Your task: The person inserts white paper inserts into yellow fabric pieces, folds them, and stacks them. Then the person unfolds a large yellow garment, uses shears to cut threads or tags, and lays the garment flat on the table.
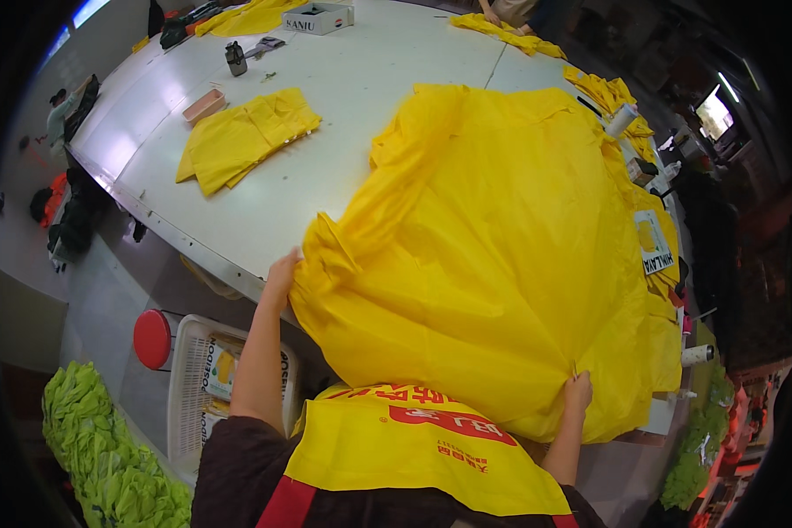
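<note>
The yellow sheet [493,255] blankets my near worktop [361,79]; bare surface lies between it and the folded pile [242,136] to my left.

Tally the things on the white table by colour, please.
Yellow: 5, the big sheet gripped by left hand and right hand, and four piles
White: 2, box, roll
Pink: 1, tray
Dark: 1, tool
Total: 9
</note>
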A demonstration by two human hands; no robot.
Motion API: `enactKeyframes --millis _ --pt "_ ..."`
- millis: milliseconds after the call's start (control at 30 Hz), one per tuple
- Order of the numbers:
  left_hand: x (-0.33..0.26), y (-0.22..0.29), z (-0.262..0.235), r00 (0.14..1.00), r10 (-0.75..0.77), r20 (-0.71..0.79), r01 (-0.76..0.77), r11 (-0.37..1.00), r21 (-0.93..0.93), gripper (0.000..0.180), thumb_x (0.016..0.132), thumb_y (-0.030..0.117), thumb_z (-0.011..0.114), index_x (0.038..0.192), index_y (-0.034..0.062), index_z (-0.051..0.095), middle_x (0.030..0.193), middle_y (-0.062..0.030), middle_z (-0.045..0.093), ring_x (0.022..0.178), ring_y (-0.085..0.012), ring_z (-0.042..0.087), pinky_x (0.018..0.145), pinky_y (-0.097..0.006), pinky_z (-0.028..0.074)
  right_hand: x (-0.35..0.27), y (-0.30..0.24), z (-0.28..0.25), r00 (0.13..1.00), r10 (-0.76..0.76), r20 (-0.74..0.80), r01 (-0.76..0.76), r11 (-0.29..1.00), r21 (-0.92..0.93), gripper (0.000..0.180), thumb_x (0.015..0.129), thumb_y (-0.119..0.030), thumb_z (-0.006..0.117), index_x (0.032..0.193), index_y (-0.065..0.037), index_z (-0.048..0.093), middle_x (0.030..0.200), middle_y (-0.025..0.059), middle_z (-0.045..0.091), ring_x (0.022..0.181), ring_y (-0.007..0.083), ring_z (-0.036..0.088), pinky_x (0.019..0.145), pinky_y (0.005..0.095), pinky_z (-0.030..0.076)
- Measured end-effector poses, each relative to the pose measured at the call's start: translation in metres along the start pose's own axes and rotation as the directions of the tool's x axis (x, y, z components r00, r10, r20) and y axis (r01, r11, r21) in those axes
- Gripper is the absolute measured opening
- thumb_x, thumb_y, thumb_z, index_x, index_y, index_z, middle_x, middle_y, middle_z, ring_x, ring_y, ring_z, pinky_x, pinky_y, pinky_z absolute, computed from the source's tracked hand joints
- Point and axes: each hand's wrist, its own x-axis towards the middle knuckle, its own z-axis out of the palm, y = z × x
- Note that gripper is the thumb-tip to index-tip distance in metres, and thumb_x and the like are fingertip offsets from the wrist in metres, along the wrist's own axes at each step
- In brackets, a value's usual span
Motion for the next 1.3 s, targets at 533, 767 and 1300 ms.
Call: enactKeyframes --millis 533,767,1300 --pt "-0.054 -0.004 0.124 0.647 -0.031 0.762 0.562 0.695 -0.449 0.076 0.089 0.066 0.025 0.138 0.0087 0.036 0.133 -0.0113 0.047 0.121 -0.0297 0.046 0.102 -0.043 0.037 0.024 -0.240 0.069 0.863 -0.484 -0.142 0.486 0.721 0.494 0.028 0.079 -0.026 0.065 0.092 -0.002 0.059 0.088 0.0179 0.060 0.087 0.0367 0.056 0.075 0.0411 0.046" --pt "0.043 0.000 0.139 0.833 0.147 0.534 0.216 0.801 -0.558 0.043 0.087 0.010 0.044 0.129 0.0013 0.045 0.120 -0.0144 0.056 0.107 -0.0271 0.056 0.091 -0.036 0.046 0.053 -0.217 0.075 0.908 -0.326 -0.264 0.418 0.745 0.519 0.020 0.080 -0.019 0.061 0.076 0.000 0.057 0.076 0.0174 0.061 0.072 0.0352 0.057 0.065 0.0406 0.045" --pt "0.183 0.095 0.028 0.960 -0.004 0.281 -0.200 0.693 0.692 0.046 0.088 0.040 0.051 0.098 -0.0047 0.061 0.073 -0.0084 0.061 0.056 -0.0195 0.054 0.052 -0.034 0.045 0.024 -0.211 0.076 0.965 -0.217 -0.147 0.262 0.784 0.563 0.022 0.079 -0.021 0.062 0.078 0.001 0.056 0.073 0.0175 0.061 0.069 0.0313 0.060 0.062 0.0377 0.047"
